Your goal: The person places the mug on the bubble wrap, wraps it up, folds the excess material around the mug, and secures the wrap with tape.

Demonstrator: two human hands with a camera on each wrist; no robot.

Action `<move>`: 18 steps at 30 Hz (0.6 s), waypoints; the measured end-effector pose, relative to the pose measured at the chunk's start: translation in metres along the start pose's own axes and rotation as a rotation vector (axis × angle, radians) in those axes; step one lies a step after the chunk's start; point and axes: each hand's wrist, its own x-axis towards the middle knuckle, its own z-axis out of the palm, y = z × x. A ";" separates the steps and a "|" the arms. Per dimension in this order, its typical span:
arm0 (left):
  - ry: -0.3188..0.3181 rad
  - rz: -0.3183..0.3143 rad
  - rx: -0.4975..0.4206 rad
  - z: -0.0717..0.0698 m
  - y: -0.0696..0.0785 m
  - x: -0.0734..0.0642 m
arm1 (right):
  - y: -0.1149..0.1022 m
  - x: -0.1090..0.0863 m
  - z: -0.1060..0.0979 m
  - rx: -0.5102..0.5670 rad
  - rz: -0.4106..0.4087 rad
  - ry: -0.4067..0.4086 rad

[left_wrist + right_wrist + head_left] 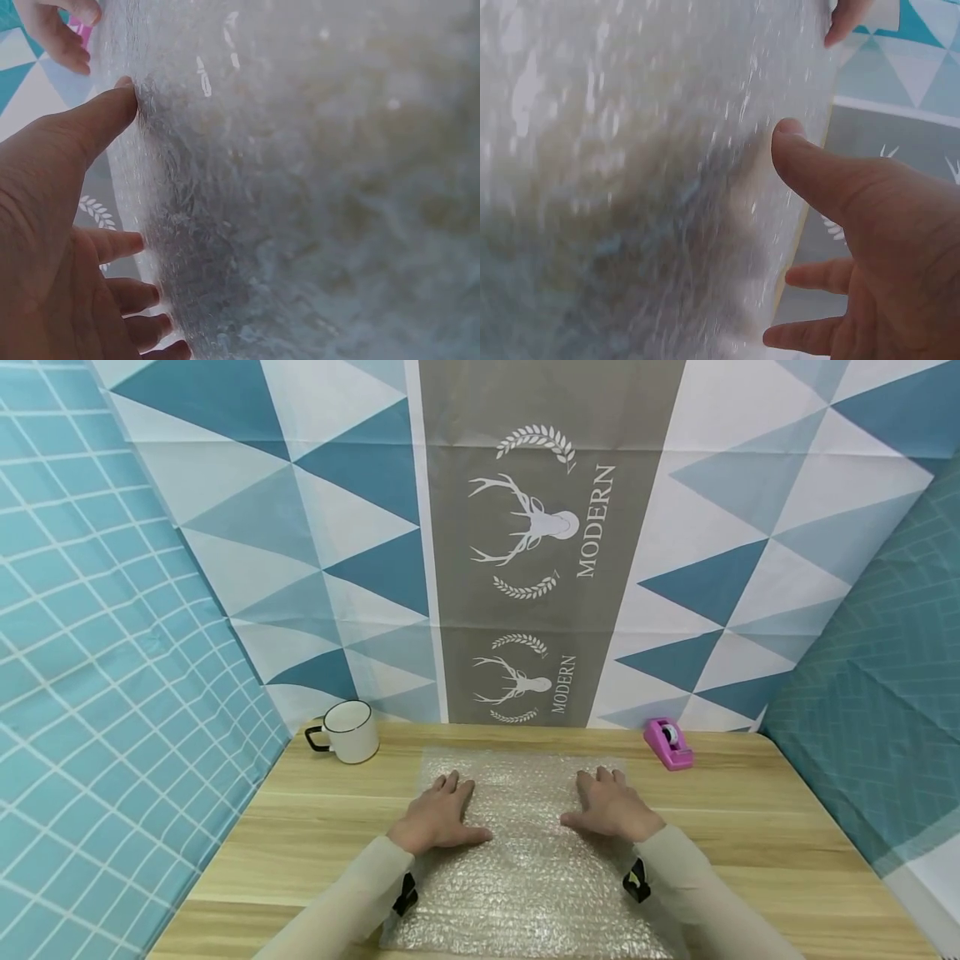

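A sheet of clear bubble wrap lies flat on the wooden table. On its left part rests my left hand, fingers spread and thumb pointing inward. My right hand lies on the right part in much the same way, its thumb toward the middle. In the left wrist view the fingertips meet the bubble wrap's surface. The right wrist view has the thumb against or just over the wrap; contact there is hard to tell. Neither hand holds anything.
A white mug with a black handle stands at the back left of the table. At the back right sits a pink tape dispenser with a roll in it. Patterned sheets hang behind and at both sides.
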 end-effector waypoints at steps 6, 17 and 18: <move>0.003 0.000 -0.005 0.000 -0.001 -0.001 | 0.011 0.008 -0.005 0.051 0.002 0.006; 0.008 0.006 -0.039 0.001 -0.001 -0.001 | 0.025 0.023 -0.002 0.151 0.042 -0.013; 0.004 0.007 -0.036 0.001 -0.001 -0.001 | 0.025 0.024 0.000 0.153 0.046 -0.016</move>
